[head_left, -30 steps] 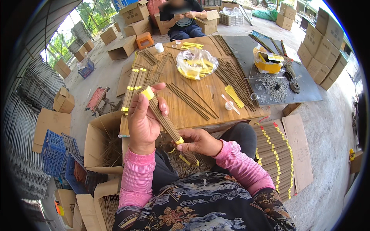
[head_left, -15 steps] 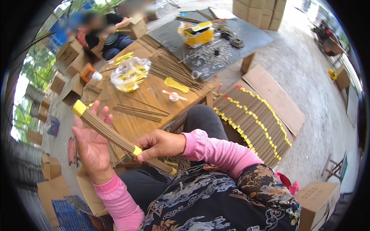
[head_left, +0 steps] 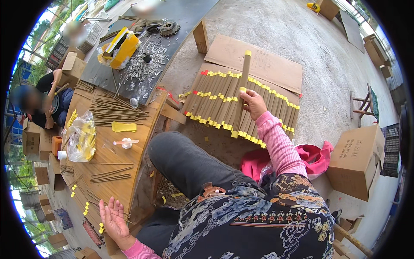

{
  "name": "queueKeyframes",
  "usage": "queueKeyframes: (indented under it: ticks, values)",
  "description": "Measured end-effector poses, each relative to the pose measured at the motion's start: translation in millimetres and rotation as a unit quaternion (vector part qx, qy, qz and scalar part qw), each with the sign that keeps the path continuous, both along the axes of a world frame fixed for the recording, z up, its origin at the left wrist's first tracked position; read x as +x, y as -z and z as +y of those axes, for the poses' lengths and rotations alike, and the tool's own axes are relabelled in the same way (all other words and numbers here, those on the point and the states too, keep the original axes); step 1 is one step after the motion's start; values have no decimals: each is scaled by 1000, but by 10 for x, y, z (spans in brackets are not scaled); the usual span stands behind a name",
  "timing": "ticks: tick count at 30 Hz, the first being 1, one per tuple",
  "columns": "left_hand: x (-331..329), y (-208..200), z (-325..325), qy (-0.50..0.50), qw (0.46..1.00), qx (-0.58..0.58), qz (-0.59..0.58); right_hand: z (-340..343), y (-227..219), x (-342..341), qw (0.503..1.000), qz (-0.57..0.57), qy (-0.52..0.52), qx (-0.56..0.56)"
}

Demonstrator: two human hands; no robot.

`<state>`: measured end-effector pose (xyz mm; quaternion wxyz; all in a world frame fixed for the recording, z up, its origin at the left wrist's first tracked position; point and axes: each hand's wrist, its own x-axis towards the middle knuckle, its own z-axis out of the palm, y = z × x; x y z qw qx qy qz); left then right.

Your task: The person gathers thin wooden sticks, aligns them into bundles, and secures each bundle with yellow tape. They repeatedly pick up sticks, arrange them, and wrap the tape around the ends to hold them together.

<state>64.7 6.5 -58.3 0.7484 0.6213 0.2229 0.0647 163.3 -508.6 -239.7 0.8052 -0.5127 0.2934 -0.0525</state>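
- Right hand, toward 1 to 2 o'clock from the middle of the view: its grip is narrow, thumb and fingers closed around a straight bundle of thin brown sticks with yellow bands, near a band partway along it.
- That bundle is over the row of similar yellow-banded brown bundles, its upper end toward 12 o'clock and lower end toward 6; whether it touches them, I cannot tell.
- The row lies side by side on a flat brown cardboard sheet on the floor.
- Left hand, between 7 and 8 o'clock: its grip is wide, palm upturned, fingers loosely extended, near the brown wooden counter.
- On that counter, around 8 to 9 o'clock: loose thin brown sticks, a flat yellow strip stack, and a clear plastic bag with yellow contents.
- At 11 o'clock: a dark grey counter carrying a yellow-and-white container.
- At 3 o'clock: a brown cardboard box.
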Motion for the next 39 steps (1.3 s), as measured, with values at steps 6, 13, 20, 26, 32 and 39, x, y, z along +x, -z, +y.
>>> queueKeyframes:
  ticks: [6,13,20,26,32,39]
  values:
    - [145,158,-87,-3,999,11,45,-293,1120,-84,984,160,25,-76]
    - [-77,177,106,-70,995,35,63,-155,2154,685,919,237,-7,-315]
    - [-415,172,534,-188,979,36,69,-401,2400,870,945,301,8,-127]
    - [-1128,272,935,-329,940,62,68,-373,2303,968,955,274,16,-111]
    - [-1986,470,1398,-455,886,74,53,256,1417,979,992,9,-21,-125]
    - [-3567,932,1620,-633,743,189,106,2027,-565,710,922,-265,-160,-235]
